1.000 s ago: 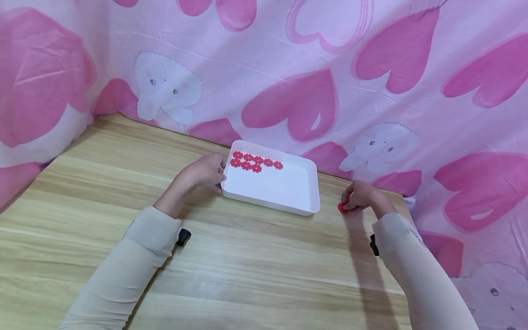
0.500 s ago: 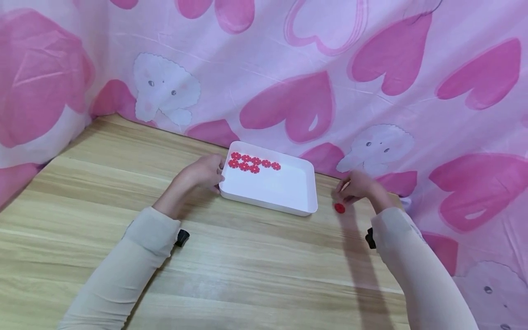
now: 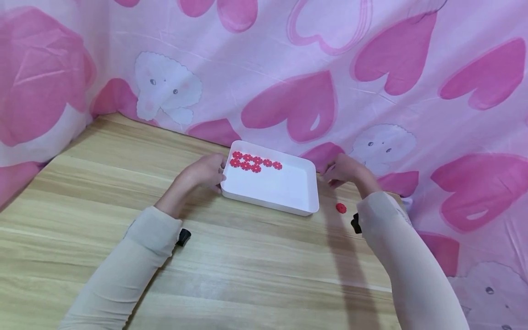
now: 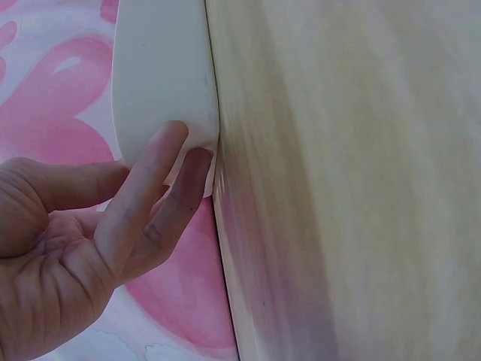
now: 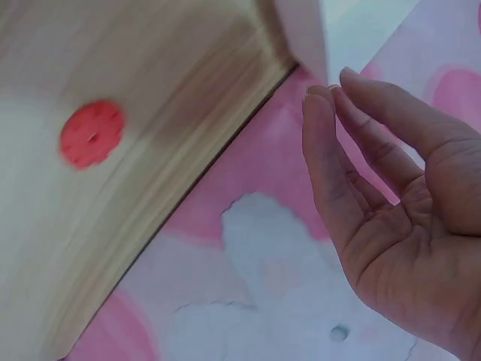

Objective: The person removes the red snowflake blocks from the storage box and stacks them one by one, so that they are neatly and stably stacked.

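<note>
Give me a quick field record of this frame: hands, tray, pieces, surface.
left hand: fingers straight against the left end of the white tray, touching its wall
right hand: open, holds nothing, near the tray's right far corner; contact cannot be told
red discs in tray: flower-shaped, clustered at the far left corner, lying flat
loose red disc: flat on the wooden table, right of the tray, apart from both hands
backdrop: pink cloth with hearts behind the table
</note>
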